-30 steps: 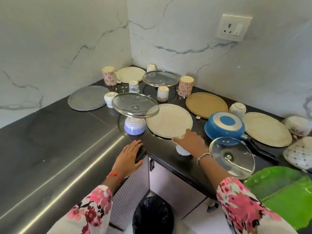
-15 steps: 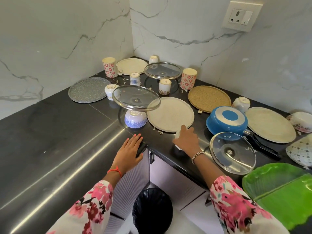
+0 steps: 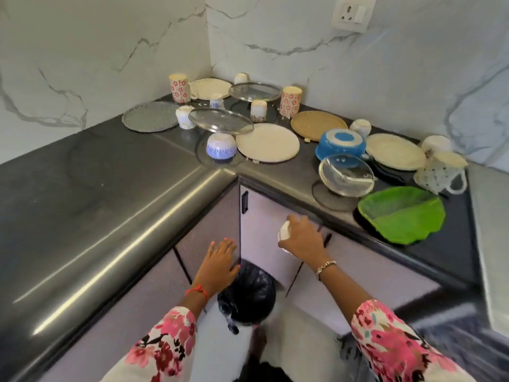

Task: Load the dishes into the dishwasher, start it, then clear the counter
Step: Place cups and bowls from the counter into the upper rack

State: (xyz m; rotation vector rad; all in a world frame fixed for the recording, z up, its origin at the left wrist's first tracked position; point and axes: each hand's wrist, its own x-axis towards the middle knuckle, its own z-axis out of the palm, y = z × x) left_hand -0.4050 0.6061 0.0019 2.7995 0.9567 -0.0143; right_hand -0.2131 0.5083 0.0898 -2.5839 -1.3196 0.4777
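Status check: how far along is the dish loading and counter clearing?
Done: nothing visibly loaded or cleared. In hand: the right hand grips one small white cup below the counter edge, near the black-lined bin; left hand open. Left: plates, glass lids, mugs, blue pan and green tray crowd the counter.

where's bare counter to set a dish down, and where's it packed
Widest free patch: dark counter left of the grey plate, down to its steel edge. A smaller strip lies between the cream plate and the glass lid in front of the blue pan. The back corner and the right side up to the green tray are crowded.
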